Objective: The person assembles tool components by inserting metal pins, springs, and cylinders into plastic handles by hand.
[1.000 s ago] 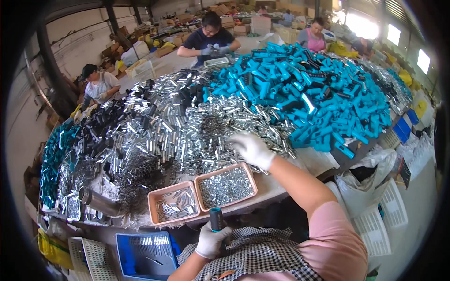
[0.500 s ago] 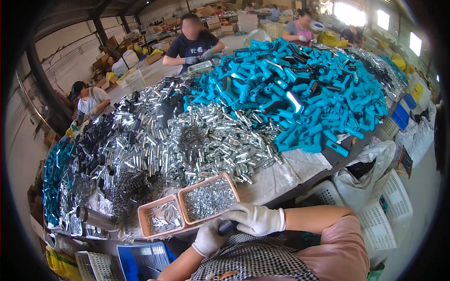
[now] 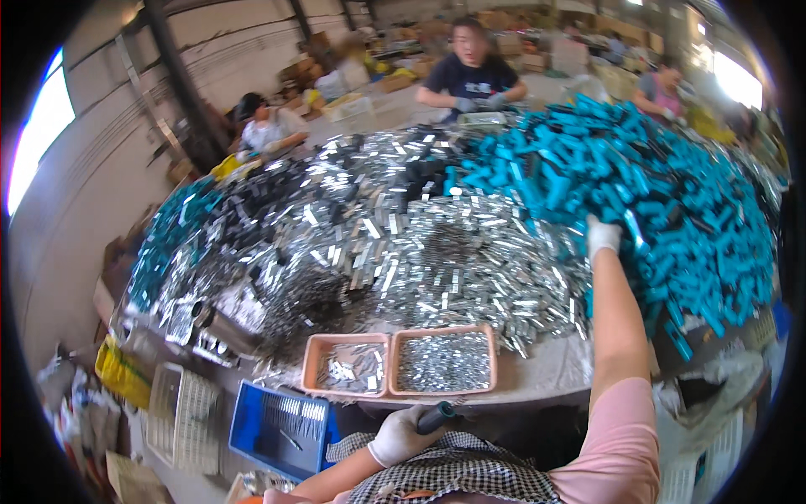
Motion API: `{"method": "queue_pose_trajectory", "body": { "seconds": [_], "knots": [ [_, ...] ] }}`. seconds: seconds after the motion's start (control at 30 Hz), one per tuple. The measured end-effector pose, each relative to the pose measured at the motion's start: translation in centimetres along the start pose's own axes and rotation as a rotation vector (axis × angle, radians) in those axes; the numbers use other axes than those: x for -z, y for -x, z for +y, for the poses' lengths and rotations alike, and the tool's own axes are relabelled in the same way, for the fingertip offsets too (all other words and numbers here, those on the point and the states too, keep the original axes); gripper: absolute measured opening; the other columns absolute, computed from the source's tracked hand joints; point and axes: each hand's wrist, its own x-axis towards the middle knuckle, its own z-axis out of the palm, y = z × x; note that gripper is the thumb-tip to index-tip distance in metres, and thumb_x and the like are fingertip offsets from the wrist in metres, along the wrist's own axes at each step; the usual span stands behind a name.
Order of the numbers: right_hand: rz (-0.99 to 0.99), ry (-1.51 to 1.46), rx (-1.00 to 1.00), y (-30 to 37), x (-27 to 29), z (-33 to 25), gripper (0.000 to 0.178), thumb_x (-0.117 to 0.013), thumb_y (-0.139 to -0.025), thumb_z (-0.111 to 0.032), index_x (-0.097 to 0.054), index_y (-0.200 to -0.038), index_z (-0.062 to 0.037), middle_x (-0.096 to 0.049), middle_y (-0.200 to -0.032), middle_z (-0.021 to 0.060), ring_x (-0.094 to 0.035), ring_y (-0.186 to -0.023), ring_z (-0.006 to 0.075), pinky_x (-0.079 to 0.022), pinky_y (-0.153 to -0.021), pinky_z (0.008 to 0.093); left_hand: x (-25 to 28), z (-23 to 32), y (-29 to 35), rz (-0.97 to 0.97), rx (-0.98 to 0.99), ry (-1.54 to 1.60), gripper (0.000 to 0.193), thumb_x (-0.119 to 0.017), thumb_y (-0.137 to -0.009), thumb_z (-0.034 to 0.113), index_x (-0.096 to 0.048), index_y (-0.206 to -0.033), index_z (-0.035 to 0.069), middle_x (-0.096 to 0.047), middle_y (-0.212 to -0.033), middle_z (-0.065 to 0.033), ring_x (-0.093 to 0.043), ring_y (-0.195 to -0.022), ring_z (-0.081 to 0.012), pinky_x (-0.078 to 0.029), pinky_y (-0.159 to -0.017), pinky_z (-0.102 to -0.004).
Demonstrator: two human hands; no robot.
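Note:
My left hand [image 3: 400, 438], in a white glove, is closed around a dark tubular handle [image 3: 436, 417] near the front of my checked apron. The handle's rounded end sticks out past the fingers, tilted up to the right. My right arm is stretched far forward over the table. At its end my gloved right hand [image 3: 603, 237] meets the near left side of a big heap of teal plastic handles [image 3: 579, 172]. Motion blur and the heap hide how its fingers lie. Closer to me, a pink tray of small metal parts [image 3: 445, 388] adjoins another of metal pins [image 3: 308, 370].
Piles of silvery metal tubes [image 3: 495, 277] and dark springs [image 3: 302, 298] cover the table's middle and left. A steel cylinder [image 3: 222, 328] lies near the left edge. Below stand a blue crate [image 3: 252, 437] and a white basket [image 3: 185, 420]. Co-workers sit across the table.
My right hand has left the dark handle and reached forward to the teal heap. My left hand still holds the handle. The whole view has swung to the left.

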Motion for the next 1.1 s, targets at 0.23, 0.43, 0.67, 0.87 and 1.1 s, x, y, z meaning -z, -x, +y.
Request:
{"method": "queue_pose_trajectory", "body": {
  "seconds": [0.23,0.43,0.67,0.87,1.1],
  "knots": [
    [-0.279,-0.496,-0.106,6.6,0.8,0.1,0.047,-0.072,-0.083,-0.020,-0.053,-0.126,-0.0106,-0.062,-0.109,0.0069,-0.058,-0.094,0.0209,-0.049,-0.074,0.0364,1.4,-2.7,1.7,0.105,0.015,0.019,0.043,-0.080,-0.078,0.032,-0.066,-0.109,0.005,-0.070,-0.088,-0.0191,-0.070,-0.083,-0.0359,-0.055,-0.074,-0.0426],
    [-0.638,-0.717,0.195,19.8,9.7,1.7,0.040,-0.061,-0.091,-0.016,-0.052,-0.129,-0.0078,-0.060,-0.095,0.0060,-0.060,-0.078,0.0170,-0.051,-0.073,0.0304,1.6,-4.2,1.8,0.101,-0.072,0.022,0.038,-0.078,-0.079,0.032,-0.066,-0.103,0.006,-0.070,-0.084,-0.0182,-0.069,-0.080,-0.0368,-0.054,-0.072,-0.0446],
    [-1.503,-0.118,-0.149,33.7,17.7,-1.0,0.072,-0.072,-0.068,0.001,-0.051,-0.137,0.0035,-0.068,-0.105,0.0120,-0.070,-0.085,0.0221,-0.061,-0.071,0.0376,1.6,-2.9,1.4,-0.047,-0.253,-0.198,0.031,-0.074,-0.082,0.035,-0.063,-0.093,0.008,-0.066,-0.075,-0.0159,-0.067,-0.072,-0.0366,-0.052,-0.065,-0.0481],
    [-1.700,0.272,-0.105,37.1,18.6,1.2,0.054,-0.073,-0.082,-0.004,-0.056,-0.133,0.0015,-0.068,-0.093,0.0081,-0.065,-0.072,0.0140,-0.055,-0.069,0.0298,1.7,-3.2,2.1,-0.179,-0.363,-0.382,0.028,-0.072,-0.080,0.029,-0.063,-0.097,0.009,-0.066,-0.077,-0.0131,-0.067,-0.072,-0.0344,-0.052,-0.063,-0.0457],
    [-1.671,0.464,0.697,38.3,17.2,1.1,0.055,-0.077,-0.075,-0.023,-0.065,-0.125,-0.0062,-0.070,-0.112,0.0103,-0.067,-0.100,0.0203,-0.051,-0.092,0.0322,3.3,-3.5,3.3,-0.252,-0.311,-0.419,0.031,-0.071,-0.079,0.027,-0.063,-0.102,0.008,-0.067,-0.081,-0.0162,-0.068,-0.077,-0.0358,-0.053,-0.068,-0.0462]
  ]
}}
